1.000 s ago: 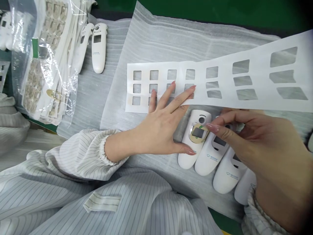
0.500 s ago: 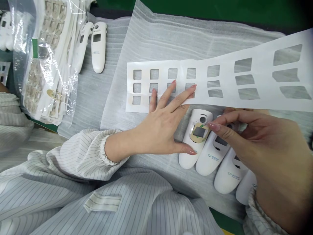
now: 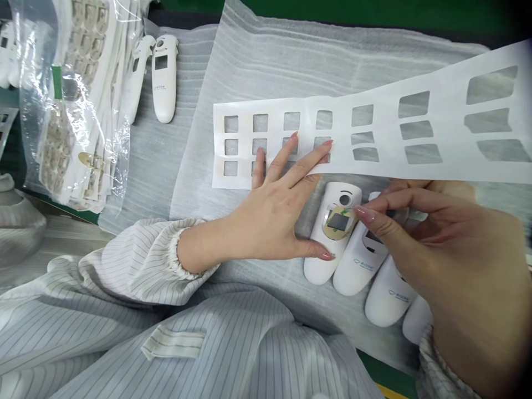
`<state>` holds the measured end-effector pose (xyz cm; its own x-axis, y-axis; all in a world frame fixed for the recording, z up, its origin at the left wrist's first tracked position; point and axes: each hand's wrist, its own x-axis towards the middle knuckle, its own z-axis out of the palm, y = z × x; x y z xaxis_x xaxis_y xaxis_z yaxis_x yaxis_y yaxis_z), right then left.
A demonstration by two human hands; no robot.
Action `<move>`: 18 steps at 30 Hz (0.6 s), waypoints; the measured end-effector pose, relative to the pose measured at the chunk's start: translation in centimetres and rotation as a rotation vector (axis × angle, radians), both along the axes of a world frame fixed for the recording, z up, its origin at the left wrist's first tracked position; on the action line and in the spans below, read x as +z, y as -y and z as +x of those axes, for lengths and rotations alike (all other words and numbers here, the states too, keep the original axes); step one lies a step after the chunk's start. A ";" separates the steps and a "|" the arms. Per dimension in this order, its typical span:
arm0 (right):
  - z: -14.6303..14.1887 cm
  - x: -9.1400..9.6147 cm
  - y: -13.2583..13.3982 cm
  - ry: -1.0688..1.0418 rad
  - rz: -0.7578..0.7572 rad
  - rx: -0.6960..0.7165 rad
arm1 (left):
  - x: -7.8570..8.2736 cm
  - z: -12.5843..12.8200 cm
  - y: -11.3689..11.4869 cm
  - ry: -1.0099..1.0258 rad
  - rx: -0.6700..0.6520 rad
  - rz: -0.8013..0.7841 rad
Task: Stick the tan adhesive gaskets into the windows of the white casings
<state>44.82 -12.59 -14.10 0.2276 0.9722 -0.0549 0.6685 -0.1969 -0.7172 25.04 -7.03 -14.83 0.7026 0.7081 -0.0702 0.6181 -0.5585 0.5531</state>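
Note:
My left hand lies with fingers spread across a white sheet with rows of square cut-outs. Its thumb rests at the lower part of a white handheld thermometer. Over that thermometer's small screen sits an oval yellowish sticker with green print and a window in its middle. Thumb and forefinger of my right hand are pinched at the sticker's upper right edge. More white thermometers with blue lettering lie side by side to the right, partly hidden under my right hand.
At the upper left, a clear plastic bag holds a stack of white sheets with rows of oval pieces. Beside it lie two more thermometers. White foam sheeting covers the green table. A striped sleeve shows at the left edge.
The view has shifted slightly. Both hands stay in nearly the same place, with the right fingers still at the sticker's edge. The striped sleeve at the left edge has moved slightly away.

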 end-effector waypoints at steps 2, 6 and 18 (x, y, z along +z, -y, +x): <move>0.0 0.0 0.0 0.001 0.014 0.000 | 0.0 0.0 0.0 -0.003 -0.003 0.000; -0.1 0.0 0.0 0.013 -0.003 -0.006 | 0.0 0.0 0.0 -0.003 0.003 -0.012; 0.0 0.0 0.1 0.043 0.007 0.011 | 0.1 0.0 0.0 -0.004 0.005 -0.013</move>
<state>44.82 -12.74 -14.06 0.2188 0.9750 -0.0384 0.7007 -0.1844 -0.6893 25.05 -6.99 -14.71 0.6990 0.7105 -0.0816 0.6227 -0.5486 0.5579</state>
